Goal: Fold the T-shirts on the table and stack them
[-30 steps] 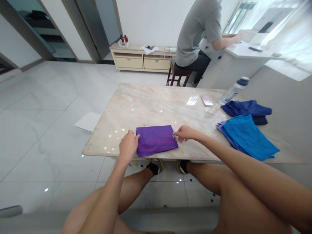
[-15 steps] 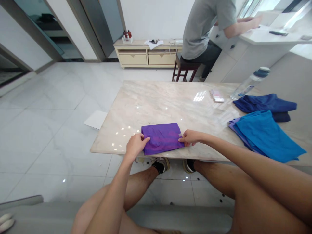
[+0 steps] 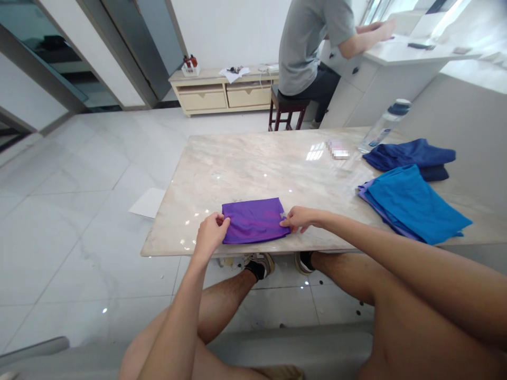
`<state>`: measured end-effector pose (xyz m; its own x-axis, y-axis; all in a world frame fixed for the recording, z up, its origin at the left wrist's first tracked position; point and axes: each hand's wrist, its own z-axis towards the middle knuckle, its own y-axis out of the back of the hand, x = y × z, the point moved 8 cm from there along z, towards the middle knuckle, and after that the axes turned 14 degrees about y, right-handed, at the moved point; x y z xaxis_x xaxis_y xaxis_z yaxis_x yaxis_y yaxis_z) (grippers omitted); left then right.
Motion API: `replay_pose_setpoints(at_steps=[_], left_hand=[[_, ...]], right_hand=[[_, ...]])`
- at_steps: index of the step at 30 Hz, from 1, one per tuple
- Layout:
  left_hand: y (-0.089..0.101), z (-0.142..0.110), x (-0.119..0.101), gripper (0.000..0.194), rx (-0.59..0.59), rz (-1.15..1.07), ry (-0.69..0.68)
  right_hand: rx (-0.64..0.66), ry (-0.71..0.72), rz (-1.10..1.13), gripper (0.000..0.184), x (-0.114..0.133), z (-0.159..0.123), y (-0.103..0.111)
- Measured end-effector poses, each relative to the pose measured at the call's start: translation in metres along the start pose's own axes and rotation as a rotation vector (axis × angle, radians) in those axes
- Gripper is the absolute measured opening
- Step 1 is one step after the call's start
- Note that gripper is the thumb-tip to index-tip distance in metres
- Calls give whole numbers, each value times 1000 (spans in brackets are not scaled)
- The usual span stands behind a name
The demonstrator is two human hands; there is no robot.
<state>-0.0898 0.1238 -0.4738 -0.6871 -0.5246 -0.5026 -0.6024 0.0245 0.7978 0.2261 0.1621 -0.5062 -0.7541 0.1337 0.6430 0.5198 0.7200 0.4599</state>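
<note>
A folded purple piece of cloth lies flat near the front edge of the marble-look table. At its left edge is my left hand, closed in a pinch with the thumb over the fabric's border. My right hand pinches the right edge, near a small greyish tag. The undersides of the cloth and the fingertips beneath it are hidden.
To the right lie a bright blue folded cloth over a lilac one, and a dark blue cloth. Behind stands a clear water bottle. A person in a grey shirt sits on a stool beyond the table.
My view has turned slightly to the right, so the scene sits further left. Both hands stay at the cloth's side edges, and its lower left corner looks drawn in a little.
</note>
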Motion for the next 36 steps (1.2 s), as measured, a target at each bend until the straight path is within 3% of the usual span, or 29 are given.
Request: replay_pose_setpoints(at_steps=[5,8,14,19,25,29,36], left_hand=[[-17,7,16,25,120,158,56],[-11,8,15,25,80,179,16],[2,13,9,22,47,10,-21],[1,12,14,26,32,152,3],[-14,22,16,25,135,-187,9],[-23,25,19,30,206,-147,17],[8,21,15,15,31,19,-40]], right_hand=[[0,-45,39,33,-2,0,-7],[22,-47,43,34,-2,0,-10],[34,-33,166,37,2,-5,-18],[40,-77,180,35,0,-8,-26],[35,-88,161,31,0,-9,-29],[20,-62,174,33,5,-10,-29],[39,-55,164,38,7,-11,-34]])
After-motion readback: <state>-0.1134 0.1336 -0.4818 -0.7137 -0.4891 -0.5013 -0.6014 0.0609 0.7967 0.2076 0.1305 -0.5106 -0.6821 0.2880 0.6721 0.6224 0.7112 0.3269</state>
